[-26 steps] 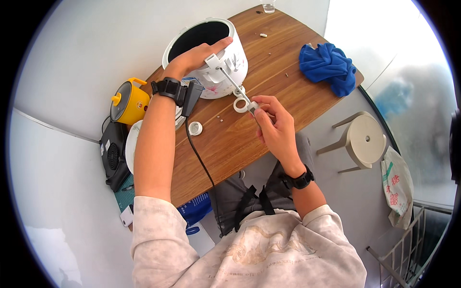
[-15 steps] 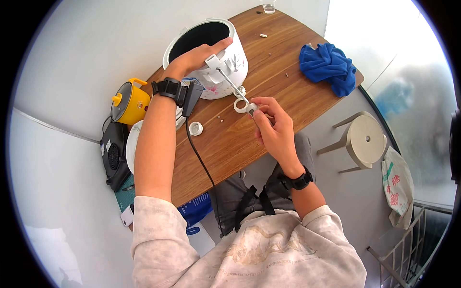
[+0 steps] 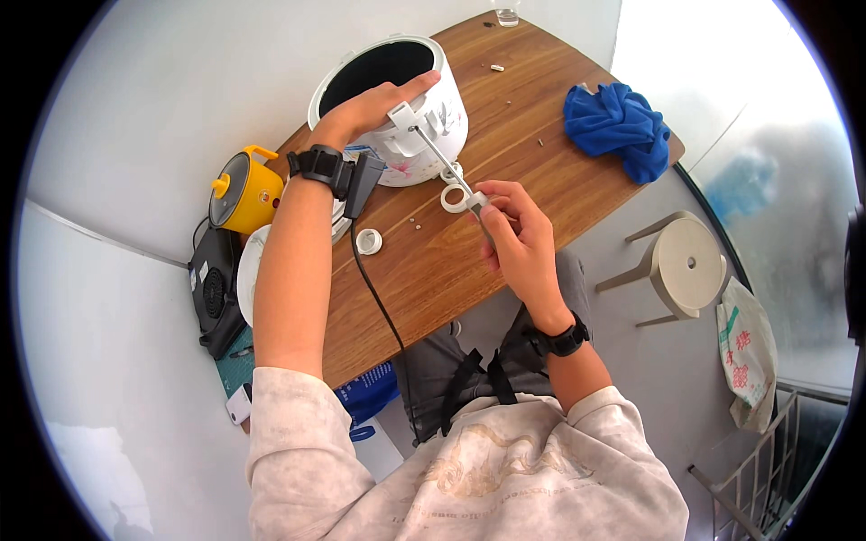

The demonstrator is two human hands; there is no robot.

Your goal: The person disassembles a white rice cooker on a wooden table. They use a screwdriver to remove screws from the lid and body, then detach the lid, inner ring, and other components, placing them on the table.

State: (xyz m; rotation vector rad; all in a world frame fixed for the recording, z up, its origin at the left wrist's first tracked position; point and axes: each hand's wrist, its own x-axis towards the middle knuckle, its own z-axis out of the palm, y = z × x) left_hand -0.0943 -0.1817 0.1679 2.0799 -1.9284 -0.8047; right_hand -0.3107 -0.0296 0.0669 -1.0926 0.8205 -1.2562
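A white rice cooker body with a floral print and a dark inside stands lidless on the wooden table. My left hand grips its near rim, fingers stretched along the edge; the thumb is hidden. A white hinge-like bracket juts from the rim beside that hand. In my right hand is a screwdriver, its handle pinched between thumb and fingers. The shaft slants up to the left, and its tip meets a dark spot on the bracket. White plastic rings lie just below the cooker.
A white cap and tiny bits lie on the wooden table. A blue cloth and a glass sit farther off. At left are a yellow pot and a black appliance. A beige stool stands right.
Almost nothing differs. The screwdriver and my right hand have shifted slightly, its tip still at the bracket; my left hand keeps its hold on the rim.
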